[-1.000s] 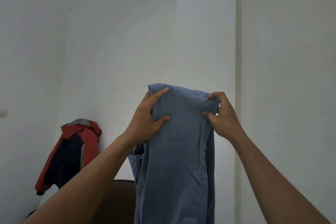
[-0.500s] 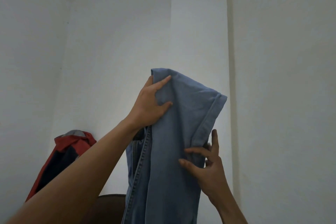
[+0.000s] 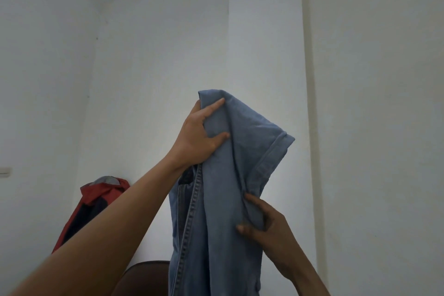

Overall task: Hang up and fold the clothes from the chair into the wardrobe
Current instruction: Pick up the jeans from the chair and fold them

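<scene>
A pair of light blue jeans [image 3: 216, 211] hangs in the air in front of me, folded over at the top. My left hand [image 3: 200, 137] grips the upper left corner of the fold, thumb in front and fingers behind. Lower down, my right hand [image 3: 266, 223] pinches the cloth on the right side, below the drooping hem corner. The jeans' lower part runs out of the frame at the bottom. The dark brown chair back [image 3: 141, 276] shows at the bottom, partly hidden behind the jeans and my left forearm.
A red and navy jacket [image 3: 89, 209] hangs against the white wall at the lower left. White walls fill the view, with a vertical white edge [image 3: 310, 127] at the right. A small white fitting [image 3: 4, 172] sits at the far left.
My right hand let go of the top right corner and moved down to pinch the jeans lower. That corner now droops. My left hand lifted its corner higher.
</scene>
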Demonstrator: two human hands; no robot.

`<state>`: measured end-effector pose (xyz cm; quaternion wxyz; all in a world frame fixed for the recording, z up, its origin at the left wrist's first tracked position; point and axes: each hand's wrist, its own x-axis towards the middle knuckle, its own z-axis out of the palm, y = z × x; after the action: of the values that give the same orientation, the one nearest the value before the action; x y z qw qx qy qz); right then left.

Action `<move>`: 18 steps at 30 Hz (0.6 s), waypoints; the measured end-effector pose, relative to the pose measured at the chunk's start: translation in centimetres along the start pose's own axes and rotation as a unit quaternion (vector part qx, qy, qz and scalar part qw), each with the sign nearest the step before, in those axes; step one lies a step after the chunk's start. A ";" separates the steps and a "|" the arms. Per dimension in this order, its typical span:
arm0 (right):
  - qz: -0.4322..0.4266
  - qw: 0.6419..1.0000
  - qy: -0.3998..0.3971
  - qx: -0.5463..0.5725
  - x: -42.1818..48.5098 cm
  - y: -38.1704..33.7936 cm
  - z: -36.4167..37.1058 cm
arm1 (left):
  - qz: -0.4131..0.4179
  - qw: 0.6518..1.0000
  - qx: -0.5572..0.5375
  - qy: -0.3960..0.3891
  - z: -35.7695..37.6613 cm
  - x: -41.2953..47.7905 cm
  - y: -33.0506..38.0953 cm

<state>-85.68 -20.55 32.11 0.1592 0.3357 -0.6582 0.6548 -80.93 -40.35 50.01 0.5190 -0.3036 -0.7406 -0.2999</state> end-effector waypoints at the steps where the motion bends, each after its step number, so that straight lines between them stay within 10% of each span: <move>1: -0.002 1.000 0.003 -0.015 0.0 -0.1 0.2 | -0.004 1.000 0.001 0.002 -0.1 0.0 -0.2; 12: 0.064 0.960 -0.029 0.271 -1.0 0.3 -1.7 | -0.063 0.996 -0.061 0.012 -1.0 0.1 -1.2; 18: 0.085 0.971 -0.052 0.218 -1.8 -0.7 -1.7 | -0.070 0.996 -0.050 0.004 -0.8 0.3 -1.1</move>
<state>-84.29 -18.44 31.59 -0.0086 0.3389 -0.5335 0.7749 -81.38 -41.65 50.36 0.4840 -0.2758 -0.7418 -0.3734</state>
